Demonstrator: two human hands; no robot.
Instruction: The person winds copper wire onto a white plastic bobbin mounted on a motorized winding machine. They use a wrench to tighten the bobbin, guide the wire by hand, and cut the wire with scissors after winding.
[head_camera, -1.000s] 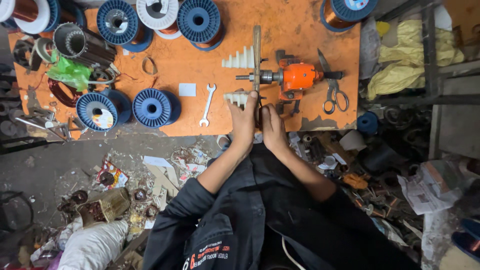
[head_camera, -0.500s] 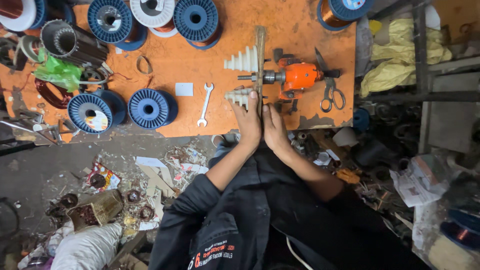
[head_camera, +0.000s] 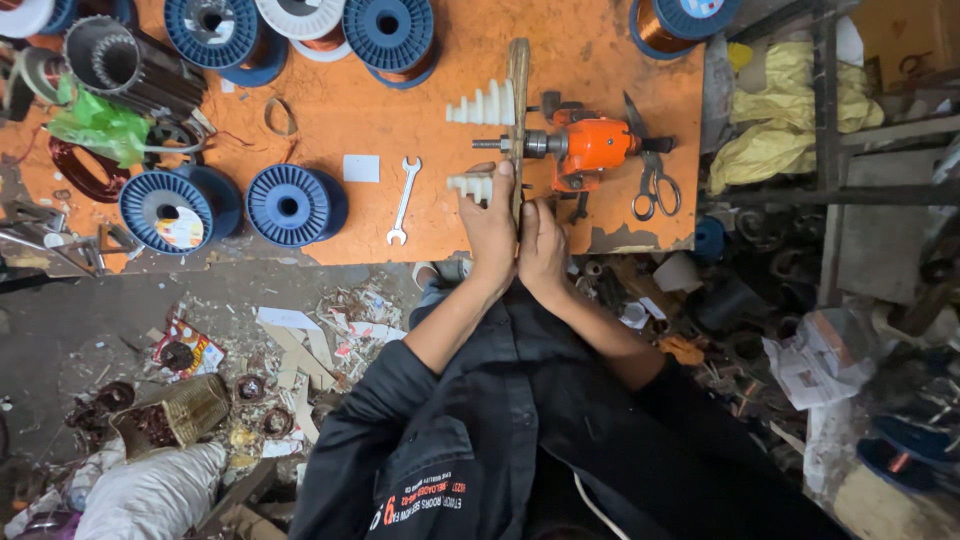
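We look straight down on a person in a dark jacket, both forearms reaching forward to the near edge of an orange-topped table (head_camera: 420, 110). The left hand (head_camera: 490, 232) and right hand (head_camera: 542, 245) sit side by side, touching, at the near end of a long upright wooden bar (head_camera: 518, 120). The left fingers are curled around the bar's near end and against the nearer white stepped plastic former (head_camera: 470, 186); the right fingers are pressed to the bar's other side, though we cannot tell how firmly they close.

Just past the hands, the bar is mounted on an orange hand-crank winding machine (head_camera: 592, 146), near the middle of the table toward its right edge. A second white stepped former (head_camera: 482, 104) sits on the bar's far part. Beside the machine, near the right edge, lie grey metal scissors (head_camera: 650, 178). Left of the hands lies a small steel open-ended spanner (head_camera: 403, 200), then two blue plastic wire spools (head_camera: 296, 205) along the near edge.

Along the far edge stand more blue and white spools, some wound with copper wire (head_camera: 388, 32). At the far left corner rests a dark ribbed motor stator (head_camera: 130, 68).
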